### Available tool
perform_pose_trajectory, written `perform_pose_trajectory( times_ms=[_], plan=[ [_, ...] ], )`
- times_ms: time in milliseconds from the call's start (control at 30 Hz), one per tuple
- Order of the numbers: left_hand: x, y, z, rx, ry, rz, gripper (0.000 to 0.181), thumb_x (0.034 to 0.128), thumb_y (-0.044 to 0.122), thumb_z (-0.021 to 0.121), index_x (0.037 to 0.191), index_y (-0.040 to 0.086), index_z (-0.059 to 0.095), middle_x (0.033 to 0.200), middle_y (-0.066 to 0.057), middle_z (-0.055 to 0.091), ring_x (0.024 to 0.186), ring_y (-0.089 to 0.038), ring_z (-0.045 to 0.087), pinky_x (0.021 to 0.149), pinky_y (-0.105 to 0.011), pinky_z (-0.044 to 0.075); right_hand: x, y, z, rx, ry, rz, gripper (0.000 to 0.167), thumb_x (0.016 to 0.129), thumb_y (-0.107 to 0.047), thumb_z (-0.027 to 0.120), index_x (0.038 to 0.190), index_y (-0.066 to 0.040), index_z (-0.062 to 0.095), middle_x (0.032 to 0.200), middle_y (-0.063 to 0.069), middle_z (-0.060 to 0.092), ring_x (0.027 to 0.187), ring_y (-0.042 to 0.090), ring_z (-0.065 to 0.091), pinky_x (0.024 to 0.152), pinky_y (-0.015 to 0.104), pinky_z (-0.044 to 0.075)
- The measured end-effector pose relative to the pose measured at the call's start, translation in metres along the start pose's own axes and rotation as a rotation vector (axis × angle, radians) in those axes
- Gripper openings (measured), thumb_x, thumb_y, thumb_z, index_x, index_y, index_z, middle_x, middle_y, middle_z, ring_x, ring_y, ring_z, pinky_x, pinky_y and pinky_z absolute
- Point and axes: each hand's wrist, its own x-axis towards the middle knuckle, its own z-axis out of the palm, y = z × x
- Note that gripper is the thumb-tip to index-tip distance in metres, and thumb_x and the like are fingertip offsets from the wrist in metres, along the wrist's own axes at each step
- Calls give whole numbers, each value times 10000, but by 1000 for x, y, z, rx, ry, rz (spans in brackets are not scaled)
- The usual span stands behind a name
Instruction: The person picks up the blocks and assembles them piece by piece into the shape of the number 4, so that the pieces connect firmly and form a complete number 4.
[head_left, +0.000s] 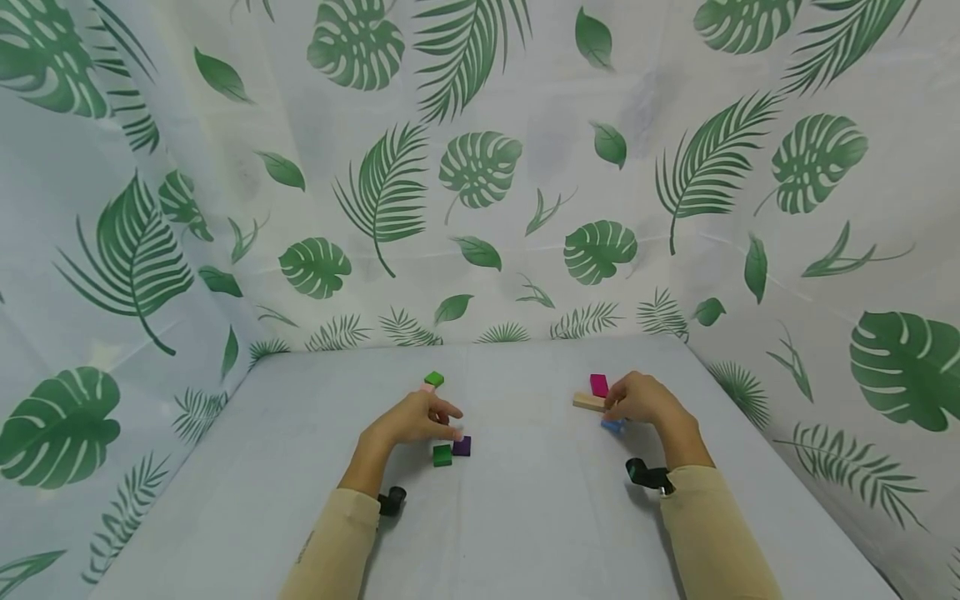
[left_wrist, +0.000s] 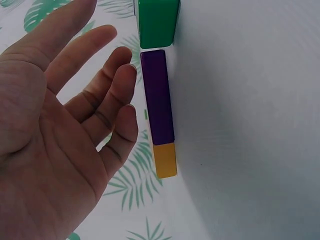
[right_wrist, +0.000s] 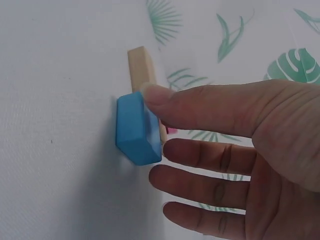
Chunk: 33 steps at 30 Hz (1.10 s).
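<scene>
My left hand (head_left: 416, 417) hovers beside a purple block (head_left: 462, 446) and a green block (head_left: 442, 455), its fingers loosely bent and holding nothing. The left wrist view has the hand (left_wrist: 75, 115) apart from the purple block (left_wrist: 158, 100), the green block (left_wrist: 159, 22) and a yellow block (left_wrist: 165, 161). On the right, my hand (head_left: 645, 400) pinches a blue block (head_left: 612, 426) beside a wooden block (head_left: 587, 402). Its thumb lies on the blue block (right_wrist: 131, 122) in the right wrist view, near the wooden block (right_wrist: 141, 67); the index finger is hidden.
Behind my left hand are a bright green block (head_left: 434, 378) and a pale pink block (head_left: 427, 387), partly covered. A magenta block (head_left: 598, 385) lies beyond the wooden one. A white table (head_left: 525, 500) meets leaf-patterned sheets (head_left: 540, 200) at the back and sides.
</scene>
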Motion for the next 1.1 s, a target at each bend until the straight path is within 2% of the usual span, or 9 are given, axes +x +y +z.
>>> perform_pose_trajectory(
  times_ms=[133,367,533,800,1100],
  plan=[
    [0,0,0,-6,-8,-12,442,853,375,866,1234,168,776,1135,-69,723,984,-175,588,801,-328,516,-2,1,-1,13,-20,-4,208,845,-202,859,994,-78,781,879,61,696,782,223,626,711,365,497],
    [0,0,2,-7,-8,-2,429,843,322,880,1222,149,780,1019,8,695,929,-173,575,758,-326,498,-2,0,1,25,-14,-3,213,840,-166,863,1000,-59,773,866,71,680,734,213,646,676,334,522],
    [0,0,2,-5,-13,-12,389,842,323,881,1190,172,794,1029,1,703,923,-174,582,766,-328,504,-2,-2,1,29,-16,-14,212,841,-139,858,1003,-37,767,845,76,682,724,206,628,672,322,513],
    [2,-4,5,2,-39,-22,310,813,276,905,1100,197,818,1007,34,732,927,-161,620,799,-342,529,-5,-5,2,43,-33,-40,243,838,-119,857,1034,-11,763,925,90,718,767,205,640,723,344,560],
    [4,-3,6,0,-55,-18,260,804,237,912,1046,203,825,937,67,736,891,-154,631,790,-328,539,-5,-17,6,20,-52,-80,227,826,-119,864,1022,-42,778,953,85,725,830,221,638,792,404,572]
  ],
)
